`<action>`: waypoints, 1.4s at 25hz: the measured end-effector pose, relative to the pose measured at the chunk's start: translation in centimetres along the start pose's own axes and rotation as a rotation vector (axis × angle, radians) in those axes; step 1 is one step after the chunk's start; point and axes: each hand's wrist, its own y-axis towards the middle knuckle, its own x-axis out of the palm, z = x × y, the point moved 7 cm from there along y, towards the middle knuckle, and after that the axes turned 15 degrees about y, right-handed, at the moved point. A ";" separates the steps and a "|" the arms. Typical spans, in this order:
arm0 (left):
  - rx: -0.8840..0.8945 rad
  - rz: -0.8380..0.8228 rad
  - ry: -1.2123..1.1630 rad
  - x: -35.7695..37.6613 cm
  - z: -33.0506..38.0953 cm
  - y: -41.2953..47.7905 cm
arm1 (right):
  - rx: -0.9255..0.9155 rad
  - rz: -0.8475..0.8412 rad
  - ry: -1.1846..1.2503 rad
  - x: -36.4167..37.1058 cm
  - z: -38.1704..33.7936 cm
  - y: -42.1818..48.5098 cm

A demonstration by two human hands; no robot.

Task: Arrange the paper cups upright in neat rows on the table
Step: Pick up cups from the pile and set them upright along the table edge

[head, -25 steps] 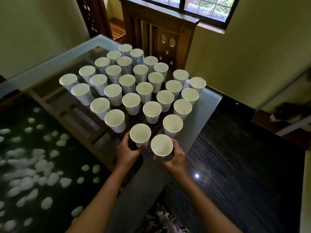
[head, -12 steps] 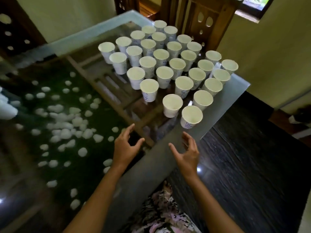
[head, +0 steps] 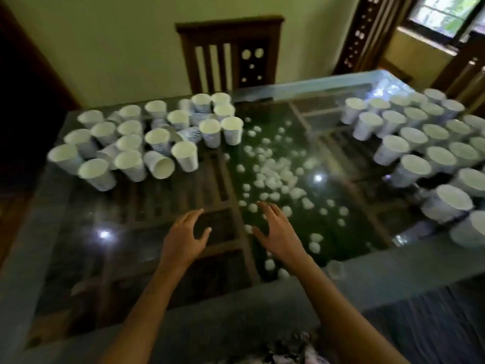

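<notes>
Many loose cups: white paper cups with a blue pattern (head: 131,143) crowd the far left of the table in a jumble. Most stand upright and a few lie tipped among them.
Tipped cup: one white paper cup on its side (head: 159,164) lies at the near edge of that jumble. Its mouth faces the person, so its long axis runs roughly far to near.
Sorted rows: upright white paper cups in slanting rows (head: 409,143) fill the far right of the table.
Left hand: the left hand (head: 185,237) is empty, fingers spread and slightly curved, over the glass.
Right hand: the right hand (head: 278,232) is just beside it, likewise spread and empty.
Direction: the jumble lies ahead and to the left of both hands, well apart from them. The left hand is the nearer.
Likely next: a reach forward-left, I'd guess, probably for the tipped cup.
Table: a glass-topped table with a frosted border (head: 380,274).
Under the glass: white pebbles on a green bed (head: 273,177).
Behind: a dark wooden chair (head: 231,51) stands against the wall.
</notes>
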 end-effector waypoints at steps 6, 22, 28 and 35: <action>-0.201 0.061 0.033 -5.3 -11.0 -1.2 | -0.101 -0.119 -0.083 9.0 -7.3 6.1; -0.443 0.187 -0.020 -8.1 -24.3 8.6 | -0.107 -0.185 0.130 21.4 -13.8 21.5; -0.522 0.289 -0.070 -9.3 -28.1 11.0 | -0.114 -0.097 0.179 23.2 -15.3 24.9; -0.490 0.354 -0.216 -8.6 -28.5 12.9 | -0.163 -0.096 0.037 25.4 -15.7 26.2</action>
